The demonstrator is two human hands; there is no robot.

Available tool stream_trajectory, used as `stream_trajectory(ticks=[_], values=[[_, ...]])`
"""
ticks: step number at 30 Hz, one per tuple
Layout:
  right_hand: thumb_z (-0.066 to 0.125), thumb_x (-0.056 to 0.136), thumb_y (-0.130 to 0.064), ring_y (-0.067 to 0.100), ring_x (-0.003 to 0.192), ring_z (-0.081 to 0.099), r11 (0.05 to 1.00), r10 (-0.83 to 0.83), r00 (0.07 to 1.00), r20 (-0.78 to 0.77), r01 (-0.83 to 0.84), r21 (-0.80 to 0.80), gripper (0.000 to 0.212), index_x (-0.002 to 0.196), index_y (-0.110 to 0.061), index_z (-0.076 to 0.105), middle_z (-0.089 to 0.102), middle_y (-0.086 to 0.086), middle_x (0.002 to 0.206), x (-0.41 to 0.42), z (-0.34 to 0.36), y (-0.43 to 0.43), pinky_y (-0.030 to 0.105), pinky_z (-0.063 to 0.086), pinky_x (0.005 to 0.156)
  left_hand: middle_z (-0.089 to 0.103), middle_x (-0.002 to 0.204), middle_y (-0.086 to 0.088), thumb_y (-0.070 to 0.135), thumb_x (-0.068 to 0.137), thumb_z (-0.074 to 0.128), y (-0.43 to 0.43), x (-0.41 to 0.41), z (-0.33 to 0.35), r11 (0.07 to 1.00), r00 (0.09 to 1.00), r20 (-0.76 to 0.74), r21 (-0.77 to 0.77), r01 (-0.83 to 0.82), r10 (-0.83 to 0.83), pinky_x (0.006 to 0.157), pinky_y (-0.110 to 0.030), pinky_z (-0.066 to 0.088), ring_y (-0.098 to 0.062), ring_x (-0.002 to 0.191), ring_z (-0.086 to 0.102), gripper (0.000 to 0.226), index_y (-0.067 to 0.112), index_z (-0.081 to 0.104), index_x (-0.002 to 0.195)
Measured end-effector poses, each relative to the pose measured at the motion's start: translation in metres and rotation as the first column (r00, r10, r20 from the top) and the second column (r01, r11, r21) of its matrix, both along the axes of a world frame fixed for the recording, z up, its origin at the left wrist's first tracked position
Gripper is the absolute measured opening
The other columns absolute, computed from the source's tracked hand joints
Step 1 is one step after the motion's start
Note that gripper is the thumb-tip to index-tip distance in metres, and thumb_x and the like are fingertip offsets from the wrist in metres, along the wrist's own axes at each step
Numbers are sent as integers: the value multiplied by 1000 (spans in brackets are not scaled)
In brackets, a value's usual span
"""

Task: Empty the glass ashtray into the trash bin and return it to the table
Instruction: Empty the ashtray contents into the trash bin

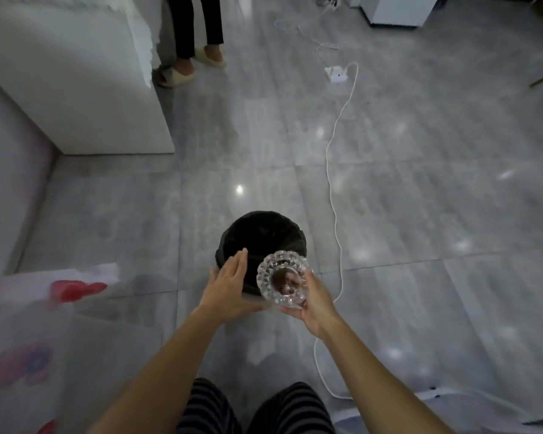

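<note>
A round cut-glass ashtray (282, 278) is held tilted toward me in my right hand (315, 300), whose fingers wrap its lower right rim. Brownish residue shows in its centre well. It hangs over the near right edge of a black bin (261, 236) lined with a black bag, standing on the grey tile floor. My left hand (229, 285) is flat and open, fingers together, just left of the ashtray and over the bin's near left rim; it holds nothing.
A white power cord (334, 195) runs down the floor right of the bin from a white adapter (336, 73). A white cabinet (76, 79) stands at upper left. Another person's legs in slippers (185, 70) stand beyond it. A floral cloth (29, 324) lies at lower left.
</note>
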State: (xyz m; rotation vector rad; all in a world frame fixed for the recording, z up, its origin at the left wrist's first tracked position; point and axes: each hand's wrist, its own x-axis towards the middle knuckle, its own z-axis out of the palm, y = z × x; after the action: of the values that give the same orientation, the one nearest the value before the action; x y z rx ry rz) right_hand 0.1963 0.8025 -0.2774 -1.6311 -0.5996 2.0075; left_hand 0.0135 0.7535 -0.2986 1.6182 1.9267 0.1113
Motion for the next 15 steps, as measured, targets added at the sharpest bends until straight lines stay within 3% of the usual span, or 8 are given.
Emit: stream_trajectory(ticks=[3, 7, 10, 12, 15], values=[[37, 103, -39, 34, 104, 62, 995, -66, 998, 2, 66, 76, 39, 133, -15, 44, 56, 8, 130, -12, -91, 34, 45, 61, 58, -11, 162, -6, 73, 72, 57, 16, -10, -98, 985, 985, -42, -34, -170, 168, 119, -53, 0, -23, 149, -7, 123, 13, -17, 150], [45, 102, -28, 30, 104, 59, 965, -42, 998, 55, 26, 260, 33, 131, -14, 43, 53, 9, 131, -26, -192, 79, 49, 60, 63, -16, 160, -13, 78, 68, 55, 43, -15, -211, 970, 968, -72, -1, -243, 242, 118, -53, -5, -27, 148, -15, 127, 14, -19, 149], [50, 96, -8, 31, 109, 61, 916, 3, 980, 197, -82, 394, 28, 123, -16, 48, 57, 8, 128, -33, -202, 107, 45, 62, 60, -18, 160, -14, 81, 64, 55, 56, -23, -231, 964, 963, -76, 86, -252, 259, 118, -52, -6, -28, 147, -17, 131, 12, -16, 150], [43, 89, 4, 27, 107, 62, 790, -3, 920, 391, -238, 565, 36, 115, -20, 53, 63, 3, 121, -38, -230, 124, 46, 62, 64, -19, 159, -14, 84, 60, 55, 62, -29, -259, 960, 961, -102, 140, -244, 259, 118, -52, -6, -27, 147, -17, 135, 8, -13, 150], [47, 84, 5, 26, 108, 63, 526, -47, 777, 628, -515, 677, 44, 120, -19, 55, 69, 5, 114, -42, -248, 141, 44, 55, 89, -18, 160, -13, 87, 55, 53, 65, -32, -272, 954, 961, -134, 209, -213, 244, 118, -52, -6, -27, 148, -15, 140, 7, -12, 150]])
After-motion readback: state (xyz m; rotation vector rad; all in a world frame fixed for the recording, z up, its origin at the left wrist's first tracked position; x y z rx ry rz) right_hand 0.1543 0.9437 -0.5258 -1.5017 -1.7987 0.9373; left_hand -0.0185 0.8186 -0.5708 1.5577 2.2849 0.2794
